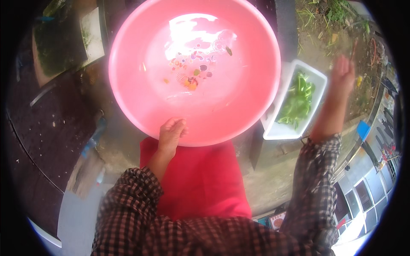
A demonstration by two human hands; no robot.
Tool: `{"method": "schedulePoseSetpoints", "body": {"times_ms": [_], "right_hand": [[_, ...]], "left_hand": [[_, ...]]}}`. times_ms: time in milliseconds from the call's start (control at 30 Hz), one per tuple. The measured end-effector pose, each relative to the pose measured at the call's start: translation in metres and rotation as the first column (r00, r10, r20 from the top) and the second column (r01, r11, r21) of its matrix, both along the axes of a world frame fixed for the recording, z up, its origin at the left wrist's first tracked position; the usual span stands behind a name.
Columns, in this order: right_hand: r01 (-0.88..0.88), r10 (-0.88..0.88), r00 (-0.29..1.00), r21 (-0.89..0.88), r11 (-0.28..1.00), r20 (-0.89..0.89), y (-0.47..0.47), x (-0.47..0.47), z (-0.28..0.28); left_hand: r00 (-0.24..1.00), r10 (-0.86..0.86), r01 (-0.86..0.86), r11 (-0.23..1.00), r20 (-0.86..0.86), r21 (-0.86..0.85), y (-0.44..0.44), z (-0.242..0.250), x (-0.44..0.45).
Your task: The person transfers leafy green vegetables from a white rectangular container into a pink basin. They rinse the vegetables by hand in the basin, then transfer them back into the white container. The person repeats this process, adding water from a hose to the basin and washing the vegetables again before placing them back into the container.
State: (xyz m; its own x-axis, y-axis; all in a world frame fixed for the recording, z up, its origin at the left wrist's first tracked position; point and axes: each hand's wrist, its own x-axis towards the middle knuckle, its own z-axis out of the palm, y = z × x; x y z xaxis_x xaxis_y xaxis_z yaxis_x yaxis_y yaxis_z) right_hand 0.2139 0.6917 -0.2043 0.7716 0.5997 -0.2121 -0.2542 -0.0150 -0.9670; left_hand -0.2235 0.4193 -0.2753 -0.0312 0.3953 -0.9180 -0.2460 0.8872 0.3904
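Observation:
A large pink plastic basin (137, 105) holds clear water, with small decorations or bits and a few leaf scraps showing near its bottom. My left hand (173, 130) is over the basin's near rim, fingers curled in against the thumb; nothing shows in its grasp. To the right, a white rectangular plastic tub (320, 86) contains green leafy vegetables (296, 102). Beyond the tub's right side is my right hand (344, 72), blurred and with fingers bent. A thin reddish-brown line shows by its fingertips, but whether the hand holds it is unclear.
Red cloth (198, 179) covers my lap below the basin. Bare soil (320, 38) with loose green stalks and weeds lies at upper right. Dark paneling (38, 134) runs along the left. A blue object (363, 130) is at far right, near a building with windows.

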Motion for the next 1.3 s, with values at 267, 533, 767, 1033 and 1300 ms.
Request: {"method": "schedulePoseSetpoints", "body": {"times_ms": [267, 533, 767, 1033, 1300], "right_hand": [[-0.728, 0.846, 0.531, -0.538, 0.424, -0.051, -0.119, -0.115, -0.196], [-0.474, 0.986, 0.039, -0.866, 0.159, 0.159, -0.077, -0.194, -0.281], [-0.793, 0.829, 0.506, -0.505, 0.339, -0.238, -0.146, -0.268, -0.295], [-0.602, 0.768, 0.641, -0.619, 0.504, 0.002, -0.193, -0.299, -0.191], [-0.650, 0.504, 0.760, -0.493, 0.578, -0.411, -0.159, -0.212, -0.086]], "left_hand": [[0.700, -0.405, 0.532, 0.845, -0.588, 0.051, 0.034, -0.147, -0.067], [0.711, -0.222, 0.507, 0.819, -0.667, 0.268, 0.129, -0.227, -0.103], [1.000, 0.009, -0.006, 0.992, -0.024, 0.123, 0.101, -0.209, -0.004], [0.773, 0.422, -0.417, 0.901, 0.475, -0.121, 0.094, -0.113, 0.059], [0.912, 0.094, -0.199, 0.953, 0.398, 0.230, 0.119, 0.027, 0.133]]}}
